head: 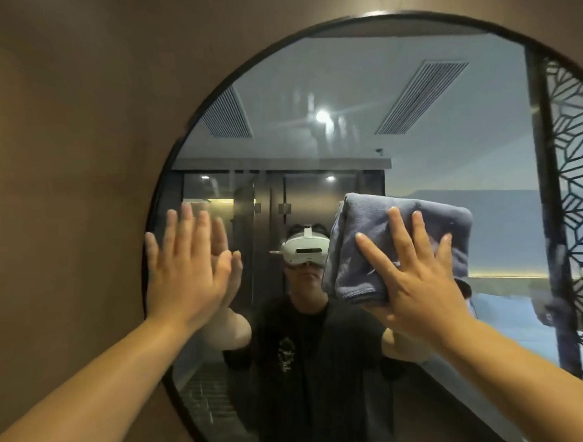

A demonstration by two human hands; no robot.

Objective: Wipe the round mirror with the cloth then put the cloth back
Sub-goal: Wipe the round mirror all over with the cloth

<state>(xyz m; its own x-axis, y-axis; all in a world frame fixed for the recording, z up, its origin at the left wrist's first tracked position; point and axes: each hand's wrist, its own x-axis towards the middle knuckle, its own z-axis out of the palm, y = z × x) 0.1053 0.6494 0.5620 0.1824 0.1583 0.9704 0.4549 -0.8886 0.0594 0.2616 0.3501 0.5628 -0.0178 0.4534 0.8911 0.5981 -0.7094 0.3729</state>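
Note:
The round mirror with a thin black frame hangs on a brown wall and fills most of the view. My right hand presses a folded grey-blue cloth flat against the glass at mid height, right of centre, fingers spread over it. My left hand lies flat with spread fingers on the mirror's left edge, partly over the frame; it holds nothing. The glass shows faint streaks near the top centre.
The brown wall surrounds the mirror on the left and top. The reflection shows a person with a white headset, dark doors, ceiling vents and a patterned lattice screen at the right.

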